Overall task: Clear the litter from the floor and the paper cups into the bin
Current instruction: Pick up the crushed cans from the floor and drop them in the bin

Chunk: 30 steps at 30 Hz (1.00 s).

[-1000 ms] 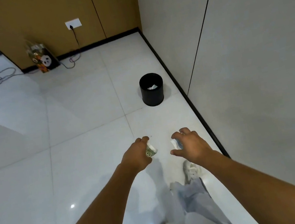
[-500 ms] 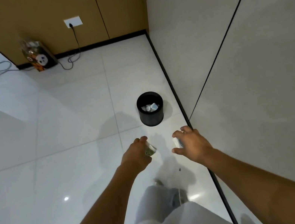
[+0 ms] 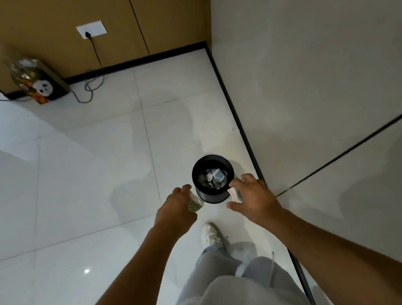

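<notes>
1. The step in hand looks to be the drop into the round black plastic bin point(image 3: 203, 197), which stands on the white tiled floor point(image 3: 90, 171) near the dark skirting line at the wall, at about 12 o'clock from the two hands.
2. To do it well, I judge each hand should come fully over the bin's mouth before letting go; both sit at its near rim, not over the opening.
3. The left hand point(image 3: 175, 210), at 8 o'clock of the bin, has its fingers curled round a small crumpled pale paper piece with a greenish print point(image 3: 195, 203).
4. The right hand point(image 3: 253, 195), at 4 o'clock of the bin, pinches a crumpled white paper scrap point(image 3: 234, 192) between thumb and fingers.
5. Both forearms reach forward, nearly straight, converging on the bin.
6. Crumpled litter already lies inside the bin.
</notes>
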### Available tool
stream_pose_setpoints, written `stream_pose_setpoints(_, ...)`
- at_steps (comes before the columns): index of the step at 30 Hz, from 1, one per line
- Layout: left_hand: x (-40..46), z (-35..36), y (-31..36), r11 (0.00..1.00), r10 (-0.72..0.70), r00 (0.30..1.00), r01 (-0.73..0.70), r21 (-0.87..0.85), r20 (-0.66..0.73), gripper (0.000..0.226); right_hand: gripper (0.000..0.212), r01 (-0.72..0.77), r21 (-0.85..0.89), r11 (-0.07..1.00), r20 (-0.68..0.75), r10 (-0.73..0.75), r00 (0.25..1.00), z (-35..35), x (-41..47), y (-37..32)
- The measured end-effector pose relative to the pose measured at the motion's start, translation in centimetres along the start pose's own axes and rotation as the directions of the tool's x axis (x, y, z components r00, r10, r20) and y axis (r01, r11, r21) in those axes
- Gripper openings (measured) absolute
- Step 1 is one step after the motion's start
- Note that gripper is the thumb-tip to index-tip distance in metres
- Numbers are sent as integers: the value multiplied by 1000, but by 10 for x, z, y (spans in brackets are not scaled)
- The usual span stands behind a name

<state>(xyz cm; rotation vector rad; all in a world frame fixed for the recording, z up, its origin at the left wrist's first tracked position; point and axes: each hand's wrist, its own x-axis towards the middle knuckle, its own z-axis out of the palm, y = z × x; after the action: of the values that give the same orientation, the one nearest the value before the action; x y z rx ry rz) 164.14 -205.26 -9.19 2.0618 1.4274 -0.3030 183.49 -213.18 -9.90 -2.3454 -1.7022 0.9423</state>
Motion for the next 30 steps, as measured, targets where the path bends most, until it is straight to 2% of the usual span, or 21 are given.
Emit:
stream_pose_setpoints(3, 39, -22, -1, 999, -32, 999, 32, -11, -3, 70, 54, 1, 51, 999, -38, 1, 999, -8, 46, -2)
stream_pose_setpoints(6, 69, -29, -2, 994, -90, 996, 91, -63, 12, 69, 54, -14, 78, 997, 0, 14, 1000, -8, 83, -2)
stream_pose_setpoints(12, 126, -13, -5, 978, -176, 984, 177, -113, 16, 69, 61, 48, 70, 996, 40, -51, 998, 9, 162, 7)
stream_pose_setpoints(16, 167, 7, -10, 962, -229, 973, 229, -147, 13, 69, 67, 30, 141, 990, 22, -33, 999, 36, 214, 12)
stream_pose_setpoints(19, 198, 28, -19, 954, -256, 967, 252, -161, -3, 69, 73, 12, 113, 994, 82, -22, 996, 66, 253, 19)
stream_pose_setpoints(21, 213, 42, -26, 948, -272, 962, 265, -176, -15, 70, 75, 4, 27, 1000, 124, -7, 992, 84, 273, 25)
stream_pose_setpoints(23, 224, 56, -30, 942, -286, 958, 277, -191, -22, 70, 72, -7, -46, 999, 139, 13, 990, 99, 286, 31)
stream_pose_setpoints(30, 245, 90, -17, 939, -293, 956, 292, -182, 19, 71, 55, -62, -4, 998, 159, 62, 985, 108, 285, 61)
